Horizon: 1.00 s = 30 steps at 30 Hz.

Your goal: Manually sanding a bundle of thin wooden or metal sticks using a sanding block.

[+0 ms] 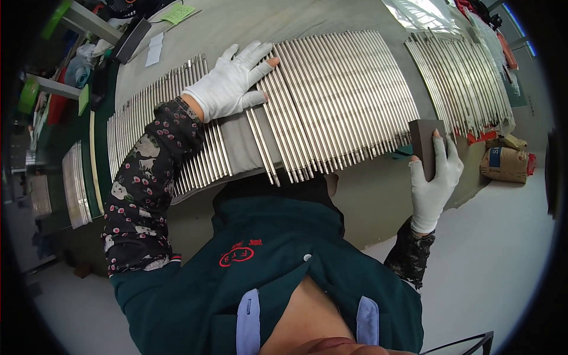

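My left hand (pixel 231 83), in a white glove with bare fingertips, lies spread over the metal rods. Its thumb and index fingertip touch the left edge of a wide row of shiny rods (pixel 349 89). Beneath the hand, a narrow pair of rods (pixel 262 148) lies slightly apart from that row, and another row of rods (pixel 145 124) extends to the left. On the right, my right hand (pixel 438 183), gloved alike, grips a dark brown rectangular block (pixel 425 142). The block stands beside the wide row's right end, near the table's front edge.
A third bundle of rods (pixel 464 77) lies at the right, with clear plastic film (pixel 420 15) behind it. Beyond the table's right end sits a brown sack (pixel 504 164). A white paper slip (pixel 155 49) and a green note (pixel 178 13) lie at the back left.
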Tool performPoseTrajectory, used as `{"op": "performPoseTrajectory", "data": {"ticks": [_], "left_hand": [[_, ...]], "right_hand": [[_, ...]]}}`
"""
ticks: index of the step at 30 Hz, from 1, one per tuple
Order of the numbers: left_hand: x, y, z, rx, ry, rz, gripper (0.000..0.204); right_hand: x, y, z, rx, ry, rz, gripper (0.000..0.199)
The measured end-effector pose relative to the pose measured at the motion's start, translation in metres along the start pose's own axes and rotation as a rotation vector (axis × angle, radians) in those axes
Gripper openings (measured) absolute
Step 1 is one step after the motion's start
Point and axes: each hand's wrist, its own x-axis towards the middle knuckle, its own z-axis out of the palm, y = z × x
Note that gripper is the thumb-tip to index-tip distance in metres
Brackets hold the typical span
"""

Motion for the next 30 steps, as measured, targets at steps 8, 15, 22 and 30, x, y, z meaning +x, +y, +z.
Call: {"op": "performPoseTrajectory", "data": {"ticks": [8,15,22,30], "left_hand": [[0.031,0.008,0.009,-0.009,0.142,-0.028,0.063],[0.022,0.007,0.007,0.018,0.082,-0.015,0.061],[0.03,0.012,0.01,0.028,0.077,-0.035,0.061],[0.027,0.011,0.008,0.012,0.097,-0.048,0.06]], "right_hand": [[-0.007,-0.026,-0.006,0.018,-0.027,-0.05,0.06],[-0.015,-0.032,-0.007,0.044,-0.068,-0.07,0.062],[-0.027,-0.064,-0.008,0.093,-0.128,-0.15,0.067],[-0.042,-0.091,-0.006,0.161,-0.227,-0.15,0.071]]}}
